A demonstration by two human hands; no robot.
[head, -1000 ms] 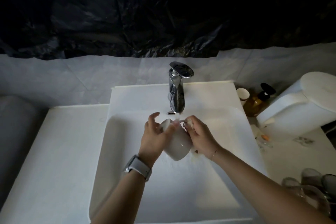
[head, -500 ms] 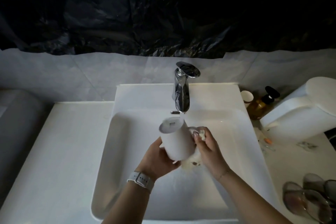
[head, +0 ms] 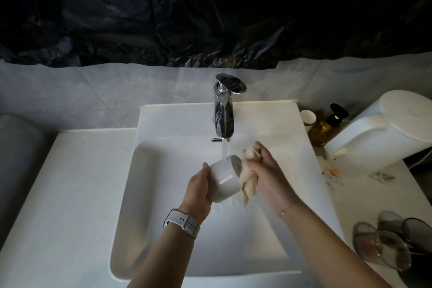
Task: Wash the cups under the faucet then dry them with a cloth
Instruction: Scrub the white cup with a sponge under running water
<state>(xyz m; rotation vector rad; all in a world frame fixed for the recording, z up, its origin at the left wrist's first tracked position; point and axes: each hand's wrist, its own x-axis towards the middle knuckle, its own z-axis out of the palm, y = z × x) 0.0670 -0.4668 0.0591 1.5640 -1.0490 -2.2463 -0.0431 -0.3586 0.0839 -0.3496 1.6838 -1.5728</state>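
Note:
A white cup (head: 224,179) lies tilted on its side over the white sink (head: 149,194), its flat base turned toward the running water from the chrome faucet (head: 224,110). My left hand (head: 197,190) grips the cup from the left. My right hand (head: 265,170) grips a wet beige cloth (head: 248,182) and presses it against the cup's base and right side. The cup's opening is hidden behind my left hand.
Right of the sink stand a small paper cup (head: 308,118), an amber pump bottle (head: 326,127) and a large white container (head: 383,132). Several glass cups (head: 385,243) lie on the counter at the lower right. White counter (head: 70,182) extends to the left.
My left hand has turned the cup from upright onto its side, base toward the stream. My right hand has moved the cloth up onto the cup's base.

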